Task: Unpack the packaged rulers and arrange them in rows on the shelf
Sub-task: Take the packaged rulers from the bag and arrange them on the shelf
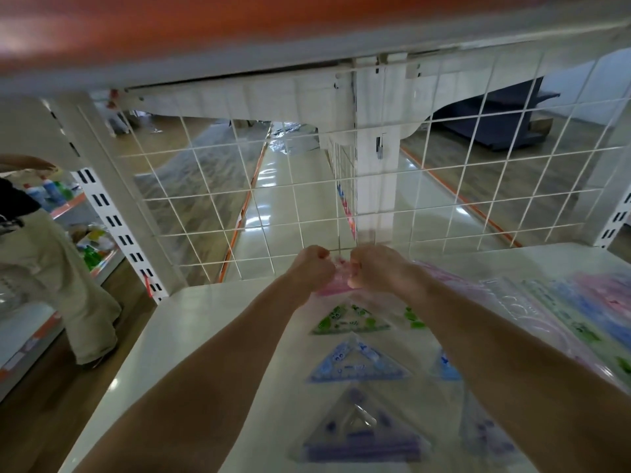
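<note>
Both my hands meet at the back of the white shelf [164,336], close to the wire grid. My left hand [312,268] and my right hand [379,268] each pinch one side of a pink packaged ruler [333,286] held just above the shelf. Behind my wrists a row of triangle rulers lies flat: a green one [345,320], a blue one [358,365] and a purple one [362,435]. My right forearm partly hides a second row beside them [445,367]. Long rulers in clear packets [560,312] lie in rows to the right.
A white wire grid [273,186] closes the shelf's back, with an upper shelf [307,39] low overhead. At the left stands a person in beige trousers [68,291], beside shelves with bottles [51,192]. The shelf's left edge drops to a wooden floor.
</note>
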